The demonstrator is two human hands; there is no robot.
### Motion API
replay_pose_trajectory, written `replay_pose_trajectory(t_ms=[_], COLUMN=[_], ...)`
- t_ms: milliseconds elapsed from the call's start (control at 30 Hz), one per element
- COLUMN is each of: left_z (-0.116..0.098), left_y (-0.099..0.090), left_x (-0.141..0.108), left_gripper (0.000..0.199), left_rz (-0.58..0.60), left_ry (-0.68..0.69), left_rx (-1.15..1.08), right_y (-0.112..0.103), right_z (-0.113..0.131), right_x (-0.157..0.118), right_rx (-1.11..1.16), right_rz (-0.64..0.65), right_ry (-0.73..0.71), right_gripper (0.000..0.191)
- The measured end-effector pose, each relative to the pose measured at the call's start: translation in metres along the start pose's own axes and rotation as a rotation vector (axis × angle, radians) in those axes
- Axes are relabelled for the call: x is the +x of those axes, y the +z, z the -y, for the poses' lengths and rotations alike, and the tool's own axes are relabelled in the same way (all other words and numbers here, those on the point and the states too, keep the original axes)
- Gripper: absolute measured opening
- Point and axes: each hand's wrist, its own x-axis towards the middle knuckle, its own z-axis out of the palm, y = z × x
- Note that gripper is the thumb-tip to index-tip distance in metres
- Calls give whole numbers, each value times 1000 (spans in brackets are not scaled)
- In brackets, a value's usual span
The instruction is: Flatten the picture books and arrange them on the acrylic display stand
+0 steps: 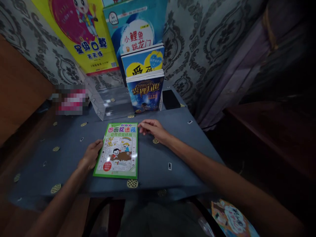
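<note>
Book (pixel 119 154), left fingers (pixel 99 142) apparently gripping, right fingers (pixel 143 125) parted

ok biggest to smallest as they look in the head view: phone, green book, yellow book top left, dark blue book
1. Yellow book, though the picture's top edge cuts it off
2. Green book
3. Dark blue book
4. Phone

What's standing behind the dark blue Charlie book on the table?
Behind the Charlie book show white book edges, then a yellow-and-blue book and a teal carp book. Their lower fronts are covered, so I can't tell what is there.
</note>
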Motion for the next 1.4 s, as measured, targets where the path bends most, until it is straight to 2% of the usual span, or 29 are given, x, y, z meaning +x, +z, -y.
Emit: replay_pose_trajectory(t_ms=[67,167,233,267,333,400,467,567,733,833,1033,1133,1400], left_z=[-6,-19,-24,-25,-22,-13,-2,14,19,9,-17,-27,-45], left_y=[-6,-12,-7,0,21,48,74,94,86,91,124,127,130], left_x=[-2,-8,-13,-16,-18,-20,-20,-19,-16,-14,-10,-8,-20], left_gripper=[32,18,21,25,32,36,46,63,58,52,30,25,37], left_rz=[-16,-102,-162,-166,-96,-9,30,-2,19,-1,-72,-52,-13], left_ry=[71,353,522,592,719,839,905,925,939,955,908,889,675], left_rx=[213,790,1155,1264,1314,1231,1224,1277,1321,1369,1552,1589,1627], right_y=[-5,-12,-14,-14,-13,-11,-9,-7,-9,-11,-15,-16,-16], right_z=[-8,-19,-25,-27,-30,-31,-31,-29,-25,-21,-17,-16,-14], right_x=[4,8,10,12,15,21,27,32,32,31,28,27,28], right_rx=[-107,-257,-381,-456,-618,-767,-873,-940,-830,-764,-704,-683,-612], right_rz=[-75,-160,-197,-208,-213,-190,-149,-106,-77,-78,-124,-126,-155], right_ry=[-37,-74,-115,-148,-225,-282,-294,-280,-244,-227,-237,-245,-246], right_gripper=[28,23,19,18,20,25,28,28,29,30,26,25,23])
